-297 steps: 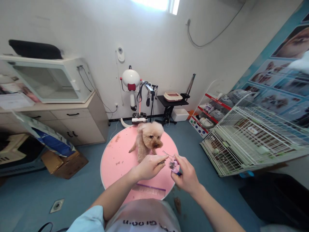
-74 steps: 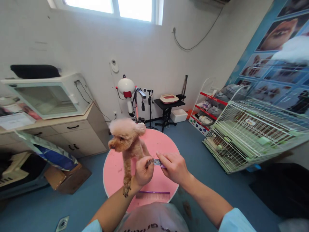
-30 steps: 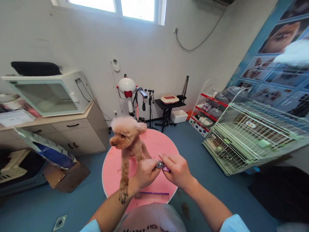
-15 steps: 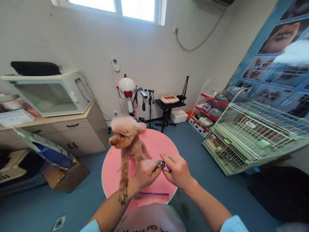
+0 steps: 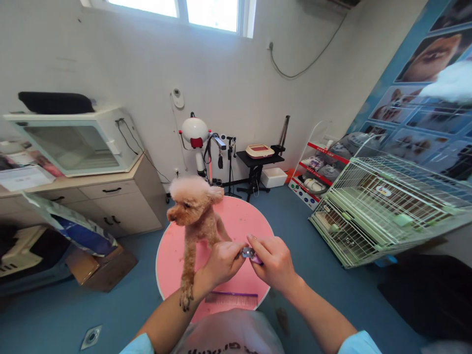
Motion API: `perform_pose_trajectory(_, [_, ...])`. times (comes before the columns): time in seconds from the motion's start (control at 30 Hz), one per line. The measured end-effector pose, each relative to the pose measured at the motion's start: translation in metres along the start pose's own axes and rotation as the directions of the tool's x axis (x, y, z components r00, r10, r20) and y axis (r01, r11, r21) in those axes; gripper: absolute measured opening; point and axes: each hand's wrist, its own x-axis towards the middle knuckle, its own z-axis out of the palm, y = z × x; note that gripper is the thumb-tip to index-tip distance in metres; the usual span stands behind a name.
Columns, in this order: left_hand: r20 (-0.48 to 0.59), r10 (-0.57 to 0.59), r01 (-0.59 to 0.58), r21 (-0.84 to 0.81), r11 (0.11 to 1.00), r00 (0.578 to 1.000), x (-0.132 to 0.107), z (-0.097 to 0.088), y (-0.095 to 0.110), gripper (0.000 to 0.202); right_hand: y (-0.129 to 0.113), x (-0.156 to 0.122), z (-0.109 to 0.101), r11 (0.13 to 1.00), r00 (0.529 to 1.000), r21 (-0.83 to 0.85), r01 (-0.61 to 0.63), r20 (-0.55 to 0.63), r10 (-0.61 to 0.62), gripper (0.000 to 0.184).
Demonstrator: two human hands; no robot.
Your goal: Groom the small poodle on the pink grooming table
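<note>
A curly apricot poodle (image 5: 193, 204) stands on the round pink grooming table (image 5: 245, 216), its head turned left. One of its forelegs hangs over my left forearm. Its other foreleg runs behind my left hand (image 5: 223, 263), whose fingers are closed around the paw; the paw itself is mostly hidden. In my right hand (image 5: 276, 260) I grip a nail clipper (image 5: 248, 252) with purple handles. The clipper's shiny metal head meets the fingertips of my left hand. A purple-backed comb (image 5: 232, 298) lies on the table near my apron, below both hands.
Green wire cages (image 5: 383, 206) stand at the right, beside a rack of goods (image 5: 319, 169). Behind the table are a white-and-red dryer (image 5: 195, 132) and a small black table (image 5: 260, 160). At the left, a cabinet (image 5: 110, 196) carries a glass-fronted box (image 5: 73, 145).
The nail clipper has turned slightly in my right hand, and its head now shows flatter and brighter. Both hands stay almost in place. The hanging foreleg has shifted slightly left.
</note>
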Motion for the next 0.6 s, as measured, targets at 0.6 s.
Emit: perform_pose_trajectory(0.6, [0.056,-0.022,0.015,0.119,0.993,0.998,0.0035,0.0027,0.0040,0.014,-0.0039,-0.0015,-0.0038,0.986,0.998,-0.157,0.047,0.054,-0.039,0.041])
